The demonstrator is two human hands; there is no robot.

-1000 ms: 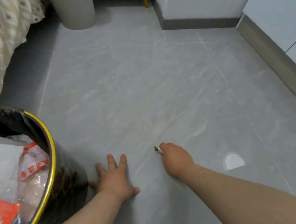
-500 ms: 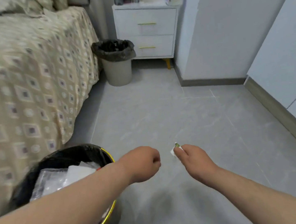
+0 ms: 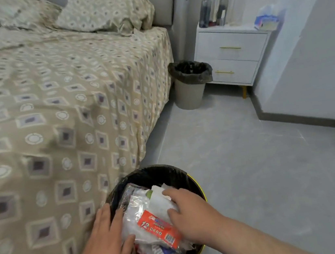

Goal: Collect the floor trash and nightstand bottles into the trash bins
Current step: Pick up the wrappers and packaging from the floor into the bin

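Note:
A black bin with a yellow rim [image 3: 192, 180] stands by the bed, full of plastic wrappers [image 3: 153, 220] and white paper. My right hand [image 3: 192, 216] lies flat on top of that trash, fingers spread over the white paper. My left hand [image 3: 107, 243] rests on the bin's left edge, its thumb touching the plastic. A small white scrap with a green end [image 3: 152, 193] lies in the bin just beyond my right fingers. Several bottles [image 3: 217, 7], dark and clear, stand on the white nightstand [image 3: 231, 54]. A grey bin with a black liner [image 3: 190, 87] sits beside the nightstand.
The bed with a patterned cover [image 3: 52, 99] fills the left side, right against the near bin. A tissue pack [image 3: 266, 20] lies on the nightstand's right end. Grey floor tiles [image 3: 253, 169] run between bed and white wall [image 3: 312, 54].
My right hand lifted a small scrap from the floor and carried it over the near bin. Both hands now rest on the bin's trash, and my view has risen toward the bed and nightstand.

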